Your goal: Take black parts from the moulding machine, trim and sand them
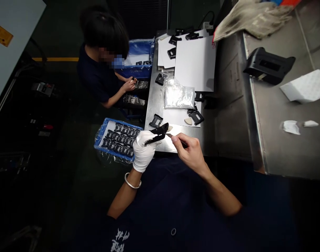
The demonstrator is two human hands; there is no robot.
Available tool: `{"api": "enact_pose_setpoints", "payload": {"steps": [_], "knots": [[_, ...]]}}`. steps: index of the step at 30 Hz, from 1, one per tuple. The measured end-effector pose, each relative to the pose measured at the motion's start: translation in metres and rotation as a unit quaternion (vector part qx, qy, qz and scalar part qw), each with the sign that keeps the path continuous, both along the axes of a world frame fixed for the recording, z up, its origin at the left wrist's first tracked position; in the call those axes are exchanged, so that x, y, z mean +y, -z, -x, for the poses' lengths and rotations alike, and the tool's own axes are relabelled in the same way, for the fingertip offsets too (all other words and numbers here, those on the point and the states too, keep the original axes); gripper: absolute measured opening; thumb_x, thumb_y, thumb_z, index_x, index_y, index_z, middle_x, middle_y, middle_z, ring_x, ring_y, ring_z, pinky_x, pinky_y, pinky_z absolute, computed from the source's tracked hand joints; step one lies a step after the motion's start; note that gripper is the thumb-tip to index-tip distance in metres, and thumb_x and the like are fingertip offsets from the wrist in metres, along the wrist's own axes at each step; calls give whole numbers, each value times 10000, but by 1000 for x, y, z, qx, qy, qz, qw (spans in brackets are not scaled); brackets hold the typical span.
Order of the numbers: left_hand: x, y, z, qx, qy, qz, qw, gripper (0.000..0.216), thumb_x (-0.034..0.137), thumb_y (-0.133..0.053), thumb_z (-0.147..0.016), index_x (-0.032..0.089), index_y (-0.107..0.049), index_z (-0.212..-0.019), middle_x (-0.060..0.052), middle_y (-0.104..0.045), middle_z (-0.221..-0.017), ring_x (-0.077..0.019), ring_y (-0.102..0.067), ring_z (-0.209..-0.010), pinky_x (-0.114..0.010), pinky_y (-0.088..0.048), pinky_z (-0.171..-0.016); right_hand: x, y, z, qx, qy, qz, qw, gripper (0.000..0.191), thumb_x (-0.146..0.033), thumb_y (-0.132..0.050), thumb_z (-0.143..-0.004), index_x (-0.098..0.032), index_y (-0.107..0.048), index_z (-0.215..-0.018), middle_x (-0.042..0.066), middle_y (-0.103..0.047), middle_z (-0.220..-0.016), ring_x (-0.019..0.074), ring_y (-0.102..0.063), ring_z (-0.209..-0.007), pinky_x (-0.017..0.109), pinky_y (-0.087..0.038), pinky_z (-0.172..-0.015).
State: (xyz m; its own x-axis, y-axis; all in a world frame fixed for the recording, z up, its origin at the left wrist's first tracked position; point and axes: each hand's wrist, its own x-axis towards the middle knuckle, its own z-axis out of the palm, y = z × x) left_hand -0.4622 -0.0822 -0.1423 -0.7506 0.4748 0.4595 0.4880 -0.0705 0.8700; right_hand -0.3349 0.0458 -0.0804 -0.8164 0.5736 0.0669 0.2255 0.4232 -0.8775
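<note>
Over the metal table's (156,105) near end, your gloved left hand (143,151) was clamped on the black plastic part (163,129), your bare right hand (189,153) closed around a slim tool (184,144). Light strokes, angled away from the gripping hand, seemed safest.

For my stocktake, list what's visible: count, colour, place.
Held part: one, black, left hand
Tool: one, dark, right hand
Trays: two, blue, left of table
Other parts: many, black, table and trays
Bag: one, clear, table
Sheets: several, white, table
Wedges: two, beige, by held part
Cloth: one, beige, bench
Housing: one, black, bench
Block: one, white, bench
Scraps: two, white, bench
Co-worker: one, dark top, beside table
Left hand: one, white-gloved, centre
Right hand: one, bare, centre
</note>
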Motion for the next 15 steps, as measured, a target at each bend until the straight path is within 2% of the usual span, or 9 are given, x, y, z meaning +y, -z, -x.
{"api": "enact_pose_setpoints", "payload": {"steps": [8, 15], "knots": [[-1, 1, -2, 51, -4, 24, 998, 152, 178, -810, -798, 212, -740, -928, -6, -689, -902, -155, -665, -887, -319, -551, -814, -2, 6, 0, -24, 11, -12, 1000, 364, -424, -553, -987, -175, -633, -734, -32, -484, -600, 83, -410, -540, 265, -312, -578], [-2, -2, -6, 72, 21, -12, 997, 216, 132, -821, -771, 221, -731, -947, -2, -695, -875, -168, -668, -875, -334, -561, -788, 2, 14, 1, -25, 39, -29, 999, 404, -462, -531, -989, -170, -638, -731, -36, -465, -599, 77, -388, -541, 259, -304, -582]]}}
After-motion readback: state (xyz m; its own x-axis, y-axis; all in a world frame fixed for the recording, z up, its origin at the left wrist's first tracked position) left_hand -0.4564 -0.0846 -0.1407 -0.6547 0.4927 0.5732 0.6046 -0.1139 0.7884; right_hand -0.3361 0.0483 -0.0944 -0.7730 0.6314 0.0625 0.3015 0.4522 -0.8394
